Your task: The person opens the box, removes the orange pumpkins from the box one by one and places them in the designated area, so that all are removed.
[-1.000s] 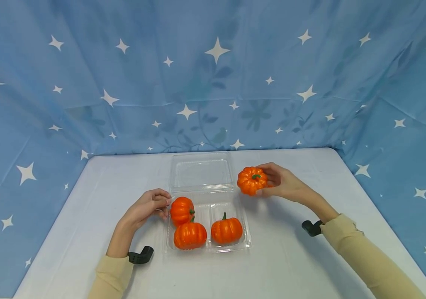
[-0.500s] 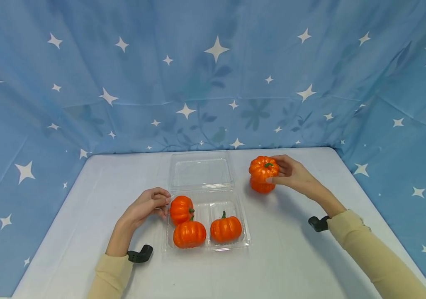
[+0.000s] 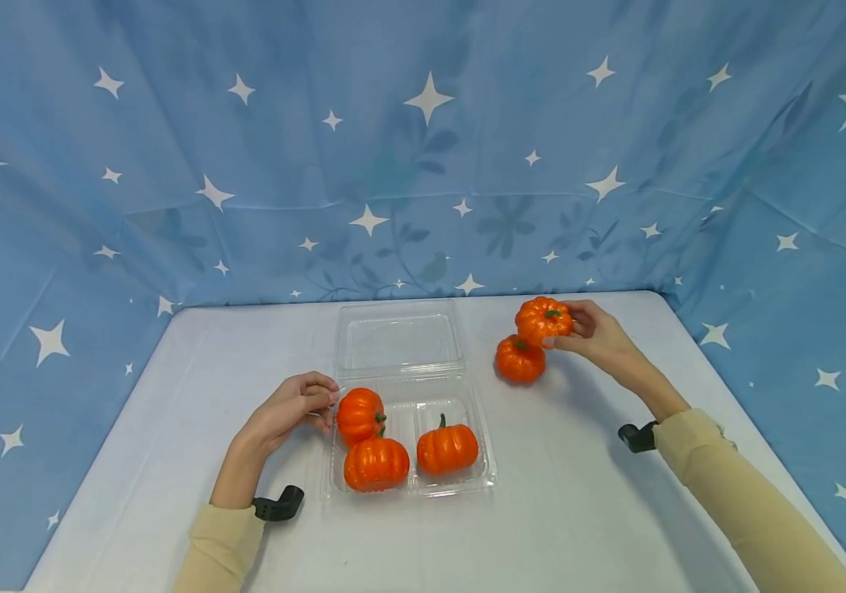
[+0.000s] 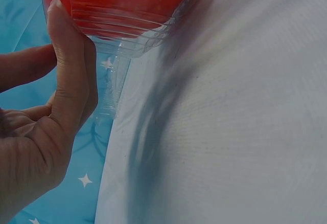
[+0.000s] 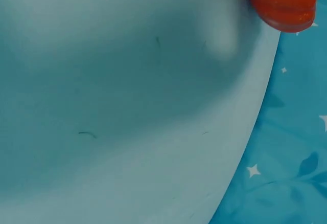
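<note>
Three pumpkins (image 3: 376, 465) in clear container (image 3: 460, 408); right grip (image 3: 595, 333) clamping fourth pumpkin (image 3: 539, 321), left grip (image 3: 292, 408) relaxed.

A white worktop (image 3: 586, 511) with rounded far corners stands before a blue curtain (image 3: 282, 247) that spans the far, left and right sides. White four-pointed stars (image 3: 429, 99) dot the cloth, and towards its far middle are a darker flower print (image 3: 507, 226) and a bird print (image 3: 437, 268).
</note>
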{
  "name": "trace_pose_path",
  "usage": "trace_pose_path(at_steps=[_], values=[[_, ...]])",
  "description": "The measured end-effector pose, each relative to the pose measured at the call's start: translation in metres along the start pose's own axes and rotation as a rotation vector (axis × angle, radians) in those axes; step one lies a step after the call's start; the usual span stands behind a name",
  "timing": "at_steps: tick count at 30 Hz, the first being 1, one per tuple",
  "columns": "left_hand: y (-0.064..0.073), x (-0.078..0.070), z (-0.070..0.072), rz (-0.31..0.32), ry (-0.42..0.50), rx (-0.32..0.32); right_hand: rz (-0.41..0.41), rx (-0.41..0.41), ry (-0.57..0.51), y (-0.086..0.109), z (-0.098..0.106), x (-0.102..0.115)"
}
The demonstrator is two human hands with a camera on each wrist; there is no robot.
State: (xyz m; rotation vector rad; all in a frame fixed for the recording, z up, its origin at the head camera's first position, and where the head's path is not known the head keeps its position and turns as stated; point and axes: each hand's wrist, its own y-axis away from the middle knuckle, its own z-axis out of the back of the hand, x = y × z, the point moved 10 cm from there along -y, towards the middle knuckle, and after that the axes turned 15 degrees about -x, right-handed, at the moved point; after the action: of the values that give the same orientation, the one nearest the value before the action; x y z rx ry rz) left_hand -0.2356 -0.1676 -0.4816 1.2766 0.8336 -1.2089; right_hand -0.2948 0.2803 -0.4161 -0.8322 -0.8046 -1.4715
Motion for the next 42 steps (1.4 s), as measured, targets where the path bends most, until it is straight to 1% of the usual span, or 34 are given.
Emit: trace_pose_path(at_steps=[3, 9, 13, 15, 29, 34, 42], values=[[0.0, 0.0, 0.0, -0.002, 0.001, 0.0, -0.025, -0.026, 0.013, -0.005, 0.004, -0.007], [0.0, 0.0, 0.0, -0.008, 0.004, 0.004, -0.102, -0.093, 0.038, -0.015, 0.012, -0.026], [0.001, 0.0, -0.001, -0.005, 0.004, 0.004, -0.132, -0.119, 0.046, -0.019, 0.013, -0.034], [0.001, -0.001, -0.001, -0.004, 0.005, 0.004, -0.14, -0.125, 0.068, -0.021, 0.013, -0.038], [0.002, -0.001, -0.001, -0.004, 0.011, 0.009, -0.173, -0.099, 0.188, -0.027, 0.006, -0.057], [0.003, -0.001, 0.0, -0.003, 0.012, 0.007, -0.169, -0.091, 0.199, -0.026, -0.001, -0.059], [0.002, -0.001, 0.0, 0.0, 0.01, 0.007, -0.154, -0.052, 0.207, -0.026, -0.01, -0.06]])
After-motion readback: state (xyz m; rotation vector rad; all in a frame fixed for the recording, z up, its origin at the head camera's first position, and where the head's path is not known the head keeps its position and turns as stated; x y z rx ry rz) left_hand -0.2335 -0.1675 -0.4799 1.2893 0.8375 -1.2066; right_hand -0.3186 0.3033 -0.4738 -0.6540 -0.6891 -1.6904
